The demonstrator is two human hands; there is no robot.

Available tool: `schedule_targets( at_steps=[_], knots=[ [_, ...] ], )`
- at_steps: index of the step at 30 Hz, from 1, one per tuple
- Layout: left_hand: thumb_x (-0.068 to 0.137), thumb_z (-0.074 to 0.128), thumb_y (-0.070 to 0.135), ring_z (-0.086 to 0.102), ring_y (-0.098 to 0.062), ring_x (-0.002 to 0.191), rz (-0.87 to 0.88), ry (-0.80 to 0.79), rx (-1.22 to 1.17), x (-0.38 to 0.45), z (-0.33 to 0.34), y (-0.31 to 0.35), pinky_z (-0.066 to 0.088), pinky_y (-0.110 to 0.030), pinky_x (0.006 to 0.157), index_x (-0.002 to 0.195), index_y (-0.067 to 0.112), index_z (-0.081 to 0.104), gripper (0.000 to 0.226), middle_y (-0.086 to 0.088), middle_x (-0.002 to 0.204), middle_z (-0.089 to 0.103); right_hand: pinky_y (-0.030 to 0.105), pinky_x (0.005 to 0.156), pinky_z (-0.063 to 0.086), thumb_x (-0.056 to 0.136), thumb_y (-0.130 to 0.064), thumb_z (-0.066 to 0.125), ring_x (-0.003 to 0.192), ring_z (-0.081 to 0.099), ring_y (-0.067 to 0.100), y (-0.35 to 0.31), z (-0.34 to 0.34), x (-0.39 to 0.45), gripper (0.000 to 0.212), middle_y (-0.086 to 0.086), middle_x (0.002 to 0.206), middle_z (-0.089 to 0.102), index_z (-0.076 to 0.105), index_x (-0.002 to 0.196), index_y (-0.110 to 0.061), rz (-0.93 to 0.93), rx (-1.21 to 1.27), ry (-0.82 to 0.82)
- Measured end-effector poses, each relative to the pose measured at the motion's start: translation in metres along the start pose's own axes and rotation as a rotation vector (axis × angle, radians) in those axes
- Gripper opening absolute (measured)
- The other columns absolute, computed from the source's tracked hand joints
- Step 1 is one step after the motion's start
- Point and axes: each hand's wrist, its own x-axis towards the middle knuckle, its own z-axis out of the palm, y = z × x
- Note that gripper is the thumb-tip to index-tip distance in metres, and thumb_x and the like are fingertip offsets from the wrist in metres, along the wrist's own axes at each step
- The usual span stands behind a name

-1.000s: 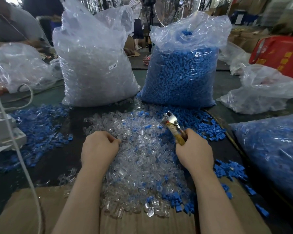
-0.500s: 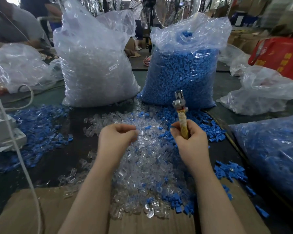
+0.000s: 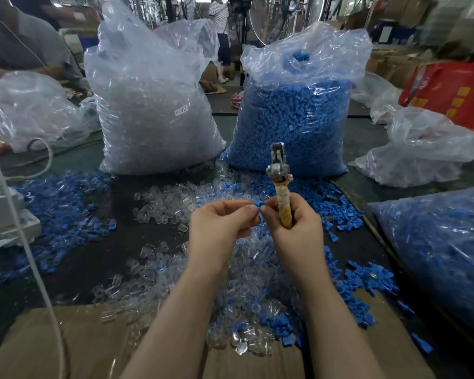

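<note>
The fingers (image 3: pixel 244 213) of my left hand (image 3: pixel 222 228) pinch a small blue cap (image 3: pixel 258 204), right against my right hand (image 3: pixel 298 236), whose fingers wrap the pliers (image 3: pixel 279 184) by the handle. The pliers stand upright, nose pointing up and away. Both hands hover above the heap of clear and blue caps (image 3: pixel 246 272) on the worktop (image 3: pixel 93 258).

One tool (image 3: pixel 279 184), two tall sacks — one clear-piece sack (image 3: pixel 153 110), one blue-piece sack (image 3: pixel 293 119).

"SJ 017" sticker (image 3: pixel 181 111) on clear bag (image 3: pixel 148 132)
</note>
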Motion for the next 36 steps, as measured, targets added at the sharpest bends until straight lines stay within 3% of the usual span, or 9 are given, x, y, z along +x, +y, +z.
schedule_targets(
  at_steps=[5, 10, 14, 20, 23, 27, 32, 33, 36],
  knots=[
    [0.081, 0.075, 0.002, 0.072, -0.012, 0.067, 0.078, 0.021, 0.044, -0.004, 0.003, 0.002, 0.053, -0.017, 0.058, 0.083, 0.005, 0.074, 0.004, -0.007, 0.072, 0.075, 0.025, 0.055, 0.045, 0.091, -0.021, 0.070, 0.061, 0.053, 0.014, 0.001, 0.003, -0.001, 0.016, 0.000, 0.077, 0.062, 0.058, 0.080, -0.024, -0.029, -0.028, 0.055],
    [0.079, 0.078, 0.002, 0.072, -0.009, 0.066, 0.180, 0.039, 0.131, -0.005, 0.007, 0.002, 0.052, -0.015, 0.059, 0.080, 0.011, 0.075, 0.010, -0.001, 0.071, 0.075, 0.028, 0.052, 0.045, 0.090, -0.024, 0.070, 0.058, 0.049, 0.007, 0.004, 0.004, -0.001, 0.014, 0.001, 0.070, 0.060, 0.060, 0.081, -0.022, -0.027, -0.023, 0.076],
    [0.077, 0.079, 0.003, 0.073, -0.010, 0.069, 0.230, 0.063, 0.190, -0.005, 0.006, -0.002, 0.056, -0.017, 0.064, 0.078, 0.017, 0.076, 0.014, 0.003, 0.071, 0.075, 0.022, 0.051, 0.039, 0.090, -0.024, 0.068, 0.056, 0.043, 0.005, 0.006, 0.004, -0.001, 0.012, -0.007, 0.062, 0.053, 0.061, 0.080, -0.022, -0.019, -0.050, 0.054],
    [0.076, 0.081, 0.008, 0.071, -0.005, 0.069, 0.301, 0.104, 0.275, -0.003, 0.007, -0.007, 0.055, -0.016, 0.063, 0.074, 0.026, 0.074, 0.020, 0.010, 0.071, 0.074, 0.033, 0.054, 0.043, 0.092, -0.017, 0.066, 0.059, 0.048, 0.016, 0.003, 0.000, 0.001, 0.005, 0.005, 0.069, 0.059, 0.064, 0.087, -0.017, 0.006, -0.087, -0.006],
    [0.077, 0.081, 0.007, 0.071, -0.005, 0.068, 0.310, 0.127, 0.267, -0.003, 0.007, -0.009, 0.054, -0.015, 0.063, 0.073, 0.026, 0.073, 0.021, 0.010, 0.070, 0.073, 0.026, 0.052, 0.042, 0.092, -0.011, 0.064, 0.057, 0.046, 0.013, -0.001, -0.001, -0.001, 0.011, 0.007, 0.070, 0.060, 0.066, 0.086, -0.021, 0.013, -0.041, -0.049],
    [0.081, 0.077, 0.005, 0.072, -0.009, 0.066, 0.273, 0.127, 0.224, 0.000, 0.002, -0.009, 0.053, -0.014, 0.060, 0.077, 0.016, 0.073, 0.012, 0.003, 0.070, 0.074, 0.032, 0.065, 0.052, 0.092, -0.012, 0.065, 0.076, 0.058, 0.031, -0.004, -0.010, 0.001, 0.013, 0.015, 0.084, 0.065, 0.066, 0.087, -0.025, 0.075, -0.017, -0.149],
    [0.084, 0.072, 0.002, 0.068, -0.007, 0.062, 0.266, 0.107, 0.147, 0.005, -0.007, -0.006, 0.049, -0.012, 0.060, 0.086, 0.005, 0.070, 0.004, -0.007, 0.070, 0.072, 0.024, 0.067, 0.046, 0.086, -0.014, 0.068, 0.070, 0.056, 0.008, 0.003, -0.027, 0.004, 0.010, 0.001, 0.077, 0.062, 0.063, 0.088, -0.023, 0.156, -0.124, -0.329],
    [0.084, 0.072, 0.001, 0.067, -0.006, 0.061, 0.273, 0.106, 0.136, 0.006, -0.008, -0.005, 0.049, -0.012, 0.059, 0.086, 0.004, 0.070, 0.004, -0.007, 0.069, 0.072, 0.027, 0.067, 0.045, 0.082, -0.018, 0.068, 0.071, 0.056, 0.011, 0.003, -0.028, 0.005, 0.009, 0.002, 0.078, 0.062, 0.062, 0.089, -0.021, 0.159, -0.153, -0.358],
    [0.085, 0.071, -0.001, 0.067, -0.005, 0.060, 0.303, 0.112, 0.125, 0.008, -0.012, -0.003, 0.050, -0.012, 0.060, 0.086, 0.003, 0.069, 0.005, -0.006, 0.070, 0.071, 0.036, 0.070, 0.041, 0.072, -0.031, 0.063, 0.077, 0.052, 0.036, 0.004, -0.028, 0.005, 0.032, 0.022, 0.091, 0.057, 0.058, 0.096, -0.009, 0.150, -0.259, -0.441]
  ],
)
